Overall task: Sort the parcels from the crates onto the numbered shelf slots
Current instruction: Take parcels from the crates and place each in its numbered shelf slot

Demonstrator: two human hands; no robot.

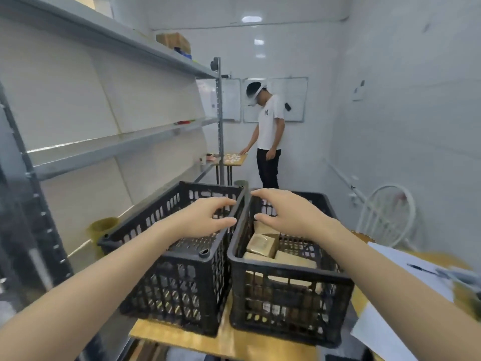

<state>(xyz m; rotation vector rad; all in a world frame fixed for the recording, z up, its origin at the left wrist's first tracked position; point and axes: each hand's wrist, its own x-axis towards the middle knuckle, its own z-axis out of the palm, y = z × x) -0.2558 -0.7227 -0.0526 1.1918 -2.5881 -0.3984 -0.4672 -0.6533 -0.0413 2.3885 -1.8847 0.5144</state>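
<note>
Left hand (pixel 205 217), right hand (pixel 289 214), fingers (pixel 223 201) wide, empty, parcels (pixel 263 244) lying beneath right fingers (pixel 265 195)

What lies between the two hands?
In the head view, the adjoining rims of the left crate and right crate run between the left hand and right hand.

Parcel storeroom: grey steel shelving rack (pixel 104 149); two black plastic crates (pixel 179 277) beside it, one holding brown parcels (pixel 261 244); whiteboards (pixel 296 110) beyond it.
</note>
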